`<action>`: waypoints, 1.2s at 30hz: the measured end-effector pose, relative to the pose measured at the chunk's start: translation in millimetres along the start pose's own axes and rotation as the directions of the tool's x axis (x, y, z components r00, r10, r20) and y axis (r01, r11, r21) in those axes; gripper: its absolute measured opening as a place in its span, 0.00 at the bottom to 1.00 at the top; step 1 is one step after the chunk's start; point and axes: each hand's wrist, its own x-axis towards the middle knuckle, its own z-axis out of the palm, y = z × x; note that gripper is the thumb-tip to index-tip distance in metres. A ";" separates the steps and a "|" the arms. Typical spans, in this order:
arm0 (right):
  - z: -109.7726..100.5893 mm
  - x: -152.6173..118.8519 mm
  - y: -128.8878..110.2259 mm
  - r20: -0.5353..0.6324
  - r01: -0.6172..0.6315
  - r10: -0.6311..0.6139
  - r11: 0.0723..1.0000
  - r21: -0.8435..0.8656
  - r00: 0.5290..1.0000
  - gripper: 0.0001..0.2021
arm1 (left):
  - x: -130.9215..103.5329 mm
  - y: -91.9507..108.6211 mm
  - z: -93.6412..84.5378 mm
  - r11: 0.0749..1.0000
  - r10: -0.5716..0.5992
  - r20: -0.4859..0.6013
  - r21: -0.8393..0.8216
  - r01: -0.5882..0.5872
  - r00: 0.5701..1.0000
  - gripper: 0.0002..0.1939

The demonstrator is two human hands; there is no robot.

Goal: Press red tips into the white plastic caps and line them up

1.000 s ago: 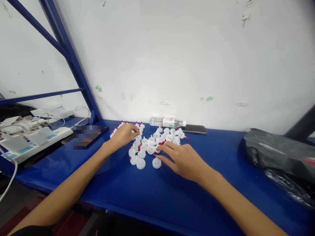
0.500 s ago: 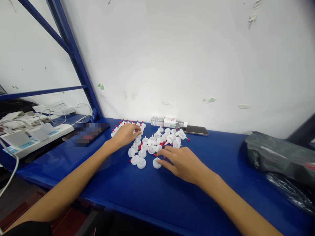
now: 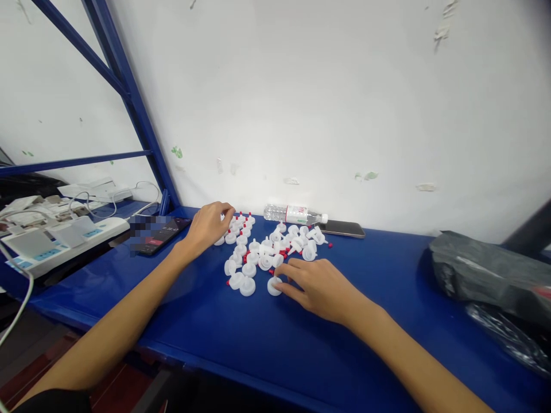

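My right hand (image 3: pixel 321 287) pinches the spout of a white nozzle cap (image 3: pixel 274 286), which stands upright on the blue table (image 3: pixel 206 321). To the left, my left hand (image 3: pixel 209 225) is over the group of red-tipped white nozzle caps (image 3: pixel 244 228). Its fingers are curled in, with a bit of white showing between thumb and forefinger; what they hold is hidden. Between my hands spreads a loose heap of white nozzle caps (image 3: pixel 266 261), some on their sides. Small red tips (image 3: pixel 283 252) are scattered among them.
A clear bottle (image 3: pixel 297 214) lies along the wall beside a dark phone (image 3: pixel 344 229). Another phone (image 3: pixel 161 234) with a lit screen is at left, near a white power strip (image 3: pixel 64 244) with plugs and cables. A grey plastic bag (image 3: pixel 486 275) sits at right.
My left hand has shifted left and slightly back, uncovering more red-tipped caps and leaving the lit phone in view. My right hand stays at the same cap.
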 end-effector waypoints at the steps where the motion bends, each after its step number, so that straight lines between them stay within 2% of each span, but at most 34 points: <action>1: 0.1 0.0 0.1 -0.002 -0.001 0.001 1.000 -0.002 1.000 0.14 | 0.7 -1.5 0.2 1.000 -0.004 -0.002 -0.002 0.004 1.000 0.20; 11: -1.7 0.6 -1.8 -0.007 -0.002 0.002 1.000 0.004 1.000 0.14 | 10.6 -20.1 -3.6 0.999 -0.025 0.035 -0.031 0.026 0.999 0.19; 16: -1.2 0.5 -2.0 -0.002 -0.017 0.017 1.000 0.017 1.000 0.14 | 33.2 -28.7 -2.4 0.999 0.034 0.188 -0.041 -0.027 0.982 0.15; 21: -1.3 1.0 -0.9 0.023 -0.030 0.029 0.999 0.034 0.999 0.15 | 58.5 -21.7 2.0 0.987 0.149 0.371 -0.106 -0.117 0.917 0.08; 24: -1.1 1.2 -0.4 0.016 -0.034 0.034 0.998 0.050 0.999 0.15 | 59.8 -9.0 5.9 0.980 0.183 0.339 -0.133 -0.145 0.923 0.11; 27: -0.4 1.1 -0.3 0.014 -0.026 0.025 0.998 0.049 1.000 0.15 | 50.7 5.4 8.0 0.974 0.210 0.249 -0.142 -0.179 0.946 0.14; 29: 0.2 1.0 -0.2 0.023 -0.017 0.016 0.999 0.042 1.000 0.14 | 43.3 12.8 8.0 0.966 0.239 0.221 -0.157 -0.207 0.946 0.15; 36: 1.0 2.2 0.8 0.041 -0.057 0.056 0.998 0.020 0.998 0.15 | 31.3 22.7 11.7 0.942 0.313 0.261 -0.205 -0.265 0.913 0.13</action>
